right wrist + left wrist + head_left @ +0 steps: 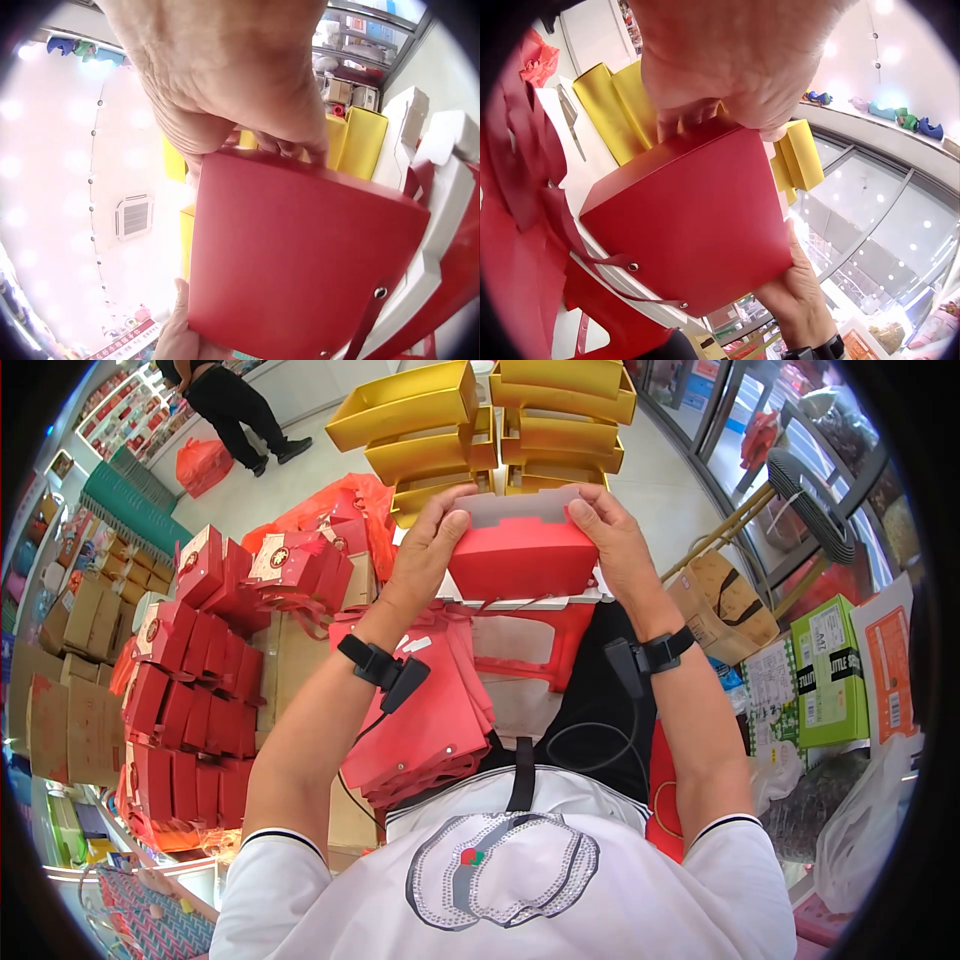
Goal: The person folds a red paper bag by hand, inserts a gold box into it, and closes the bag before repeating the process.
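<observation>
Between my two hands is a red gift box [522,560], its top open with a notched flap and grey inner side showing. My left hand [425,550] grips its left end, thumb at the upper edge. At the opposite end my right hand [618,545] holds it the same way. Ribbon cords with metal eyelets hang from the box's lower face in the left wrist view. The box overlaps a white-topped stool with red legs [535,650] in the head view. Flat red box blanks with ribbons [425,705] lie in a pile by my left forearm.
Gold trays [415,415] stand stacked just beyond the box. Finished-looking red boxes [185,700] are piled at left, near an orange-red plastic bag [370,510]. A cardboard carton [722,605] and a green box [830,670] stand at right. Another person [235,405] stands far left.
</observation>
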Demonstrator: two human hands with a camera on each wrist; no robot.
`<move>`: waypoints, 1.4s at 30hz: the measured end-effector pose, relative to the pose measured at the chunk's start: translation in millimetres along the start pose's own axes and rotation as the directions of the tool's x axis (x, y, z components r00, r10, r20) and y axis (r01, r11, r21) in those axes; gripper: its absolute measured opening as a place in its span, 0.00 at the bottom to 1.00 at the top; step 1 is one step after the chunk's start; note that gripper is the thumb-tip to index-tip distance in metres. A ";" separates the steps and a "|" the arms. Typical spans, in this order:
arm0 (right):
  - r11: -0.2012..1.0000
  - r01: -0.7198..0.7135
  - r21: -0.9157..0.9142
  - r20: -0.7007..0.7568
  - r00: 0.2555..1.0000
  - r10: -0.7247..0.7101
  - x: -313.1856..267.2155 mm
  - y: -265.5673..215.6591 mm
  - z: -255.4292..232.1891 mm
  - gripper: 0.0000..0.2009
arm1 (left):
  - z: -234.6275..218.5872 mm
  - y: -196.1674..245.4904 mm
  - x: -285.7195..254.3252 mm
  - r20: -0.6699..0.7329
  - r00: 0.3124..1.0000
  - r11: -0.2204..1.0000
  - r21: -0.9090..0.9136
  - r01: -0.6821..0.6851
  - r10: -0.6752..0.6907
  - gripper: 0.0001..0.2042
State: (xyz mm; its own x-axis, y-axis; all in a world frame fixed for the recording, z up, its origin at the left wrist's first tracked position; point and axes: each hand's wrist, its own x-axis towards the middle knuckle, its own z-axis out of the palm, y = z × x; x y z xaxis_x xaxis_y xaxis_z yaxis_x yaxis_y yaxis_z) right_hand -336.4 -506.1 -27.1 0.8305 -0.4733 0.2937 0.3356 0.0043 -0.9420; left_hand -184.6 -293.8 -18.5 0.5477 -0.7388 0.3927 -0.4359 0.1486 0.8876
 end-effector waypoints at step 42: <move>0.986 -0.075 0.151 -0.293 0.949 0.117 -66.2 -47.6 -21.0 0.29 | 29.3 98.0 -16.8 0.144 0.857 0.613 0.642 -0.461 0.494 0.36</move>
State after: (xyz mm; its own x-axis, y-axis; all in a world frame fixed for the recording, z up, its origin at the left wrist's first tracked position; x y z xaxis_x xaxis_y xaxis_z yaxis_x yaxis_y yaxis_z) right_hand -416.7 -493.6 -5.1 0.6973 -0.7065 0.1208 0.3352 0.1725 -0.9262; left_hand -257.5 -286.1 54.9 0.1514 -0.6547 0.7405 -0.9780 0.0097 0.2086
